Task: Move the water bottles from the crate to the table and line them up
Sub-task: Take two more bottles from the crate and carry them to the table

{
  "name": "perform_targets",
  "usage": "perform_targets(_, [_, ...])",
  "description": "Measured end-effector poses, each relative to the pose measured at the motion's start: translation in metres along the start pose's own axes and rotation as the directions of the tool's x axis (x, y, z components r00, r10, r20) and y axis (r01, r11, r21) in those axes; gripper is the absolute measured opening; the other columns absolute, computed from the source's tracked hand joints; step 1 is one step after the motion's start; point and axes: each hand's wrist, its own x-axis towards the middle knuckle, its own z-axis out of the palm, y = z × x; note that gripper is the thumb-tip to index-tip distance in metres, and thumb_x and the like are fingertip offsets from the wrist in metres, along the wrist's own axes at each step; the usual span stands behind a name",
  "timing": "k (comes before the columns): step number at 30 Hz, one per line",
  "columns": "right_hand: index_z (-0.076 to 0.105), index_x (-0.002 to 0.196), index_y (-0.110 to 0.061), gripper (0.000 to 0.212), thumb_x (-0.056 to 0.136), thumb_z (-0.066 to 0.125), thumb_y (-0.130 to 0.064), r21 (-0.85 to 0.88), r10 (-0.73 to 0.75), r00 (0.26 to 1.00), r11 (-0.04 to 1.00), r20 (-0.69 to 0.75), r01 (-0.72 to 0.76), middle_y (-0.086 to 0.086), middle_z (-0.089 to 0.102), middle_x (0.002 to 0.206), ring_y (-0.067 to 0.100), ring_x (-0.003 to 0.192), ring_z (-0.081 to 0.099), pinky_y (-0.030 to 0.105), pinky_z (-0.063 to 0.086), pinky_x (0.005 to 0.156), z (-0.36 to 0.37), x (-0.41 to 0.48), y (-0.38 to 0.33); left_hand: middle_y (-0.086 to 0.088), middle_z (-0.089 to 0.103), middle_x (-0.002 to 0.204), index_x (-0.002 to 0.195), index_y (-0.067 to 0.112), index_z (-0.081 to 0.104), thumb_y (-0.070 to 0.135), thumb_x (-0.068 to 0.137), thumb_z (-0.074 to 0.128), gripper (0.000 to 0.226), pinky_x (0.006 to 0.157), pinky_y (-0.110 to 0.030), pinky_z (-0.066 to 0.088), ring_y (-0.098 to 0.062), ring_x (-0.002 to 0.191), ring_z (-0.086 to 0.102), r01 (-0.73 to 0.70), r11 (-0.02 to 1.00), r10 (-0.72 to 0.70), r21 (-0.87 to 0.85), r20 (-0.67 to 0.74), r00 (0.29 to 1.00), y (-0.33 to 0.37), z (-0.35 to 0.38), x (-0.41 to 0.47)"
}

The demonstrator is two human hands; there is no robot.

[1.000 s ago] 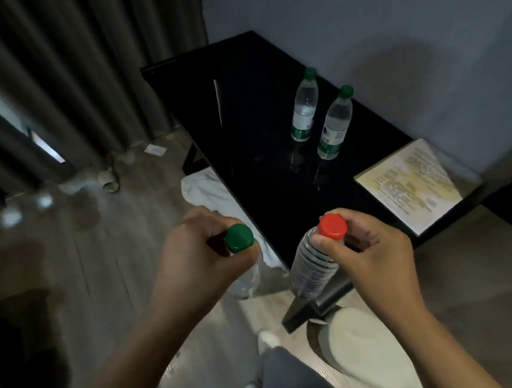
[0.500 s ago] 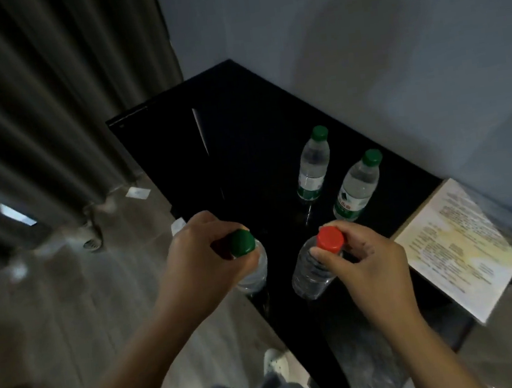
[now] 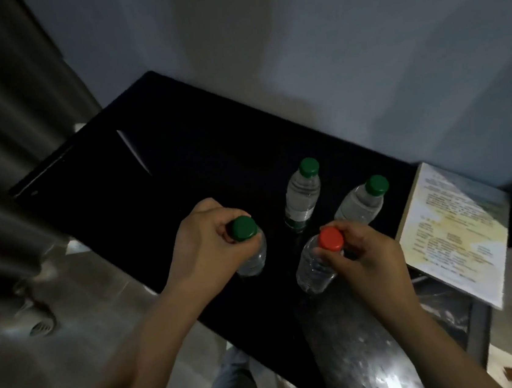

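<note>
Tabletop (image 3: 182, 170); left grip (image 3: 203, 247) holds green-cap (image 3: 244, 231), right grip (image 3: 364, 258) red-cap (image 3: 330, 239).

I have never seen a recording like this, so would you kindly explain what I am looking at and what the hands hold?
There is no machine here: a person wears one wide-angle camera on the head, looking down at their own bare hands. The picture is taken from there. The left hand holds a green-capped bottle by its neck, and the right hand pinches a red-capped bottle at the cap, both over a black table. Whether they touch it yet I cannot tell. Two other green-capped bottles stand on the table, a rear bottle and a right bottle, near a printed booklet.
</note>
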Motion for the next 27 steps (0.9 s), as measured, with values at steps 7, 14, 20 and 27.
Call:
perform_targets(7, [0.064, 0.105, -0.029, 0.033, 0.074, 0.077, -0.024, -0.027, 0.153, 0.982, 0.987, -0.109, -0.157, -0.017, 0.068, 0.091, -0.003, 0.085, 0.064, 0.019, 0.052, 0.073, 0.027, 0.025, -0.003, 0.008, 0.052, 0.079, 0.077, 0.032, 0.069, 0.016, 0.068, 0.081, 0.022, 0.061, -0.014, 0.045, -0.004, 0.068, 0.054, -0.041, 0.998, 0.048, -0.050, 0.147, 0.988, -0.026, -0.004, 0.074])
perform_targets(14, [0.063, 0.108, -0.028, 0.035, 0.075, 0.076, -0.026, 0.013, 0.241, 0.957, 0.970, -0.163, -0.242, -0.015, 0.069, 0.095, 0.002, 0.091, 0.066, 0.034, 0.058, 0.080, 0.046, 0.037, -0.006, 0.010, 0.049, 0.078, 0.080, 0.025, 0.070, 0.016, 0.068, 0.080, 0.018, 0.062, -0.013, 0.041, -0.002, 0.065, 0.051, -0.069, 0.998, 0.066, 0.009, 0.215, 0.974, -0.045, 0.007, 0.115])
perform_targets(20, [0.063, 0.109, -0.028, 0.036, 0.076, 0.077, -0.026, 0.000, 0.251, 0.953, 0.967, -0.172, -0.255, -0.018, 0.067, 0.095, -0.003, 0.090, 0.064, 0.025, 0.056, 0.080, 0.060, 0.046, -0.008, 0.011, 0.048, 0.077, 0.080, 0.028, 0.068, 0.018, 0.068, 0.081, 0.020, 0.057, -0.007, 0.040, 0.000, 0.063, 0.050, -0.114, 0.993, 0.105, 0.029, 0.221, 0.970, -0.057, 0.006, 0.128])
perform_targets(27, [0.060, 0.105, -0.031, 0.033, 0.077, 0.076, -0.023, -0.015, 0.234, 0.950, 0.970, -0.206, -0.242, -0.021, 0.064, 0.090, -0.006, 0.089, 0.061, 0.006, 0.046, 0.073, 0.074, 0.057, -0.019, 0.012, 0.050, 0.081, 0.081, 0.025, 0.069, 0.021, 0.069, 0.080, 0.016, 0.059, -0.008, 0.035, 0.001, 0.067, 0.050, -0.110, 0.991, 0.088, 0.071, 0.267, 0.960, -0.058, 0.008, 0.136])
